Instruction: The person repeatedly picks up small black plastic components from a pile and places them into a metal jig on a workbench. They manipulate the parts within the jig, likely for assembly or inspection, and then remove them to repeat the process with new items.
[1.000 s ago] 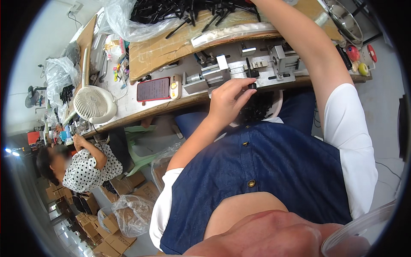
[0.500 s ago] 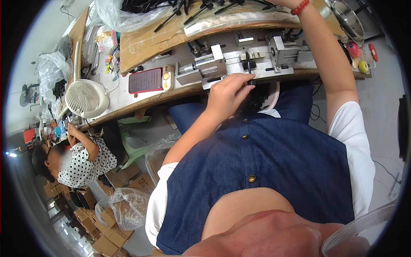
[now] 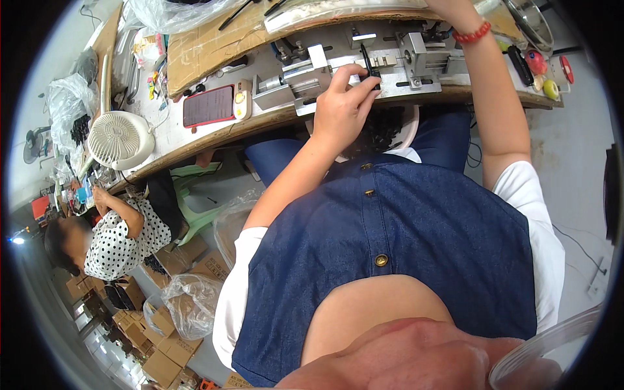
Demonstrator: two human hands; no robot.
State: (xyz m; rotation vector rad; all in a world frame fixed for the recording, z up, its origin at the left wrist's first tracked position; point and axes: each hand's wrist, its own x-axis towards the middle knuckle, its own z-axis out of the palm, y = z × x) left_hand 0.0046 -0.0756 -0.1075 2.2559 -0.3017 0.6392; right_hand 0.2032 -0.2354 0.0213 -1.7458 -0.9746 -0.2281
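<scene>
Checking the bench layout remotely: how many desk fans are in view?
1: a white desk fan at the workbench left end, left of the red phone. More may be hidden beyond the frame.

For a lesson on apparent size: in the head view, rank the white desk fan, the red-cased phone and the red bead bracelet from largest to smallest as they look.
1. white desk fan
2. red-cased phone
3. red bead bracelet

The fisheye rim distorts sizes, so this is appearance only.

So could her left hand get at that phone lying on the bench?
Probably yes. The left hand rests on the metal jig, and the red-cased phone lies face-up further to its left along the bench, uncovered, with nothing tall between them.
</scene>
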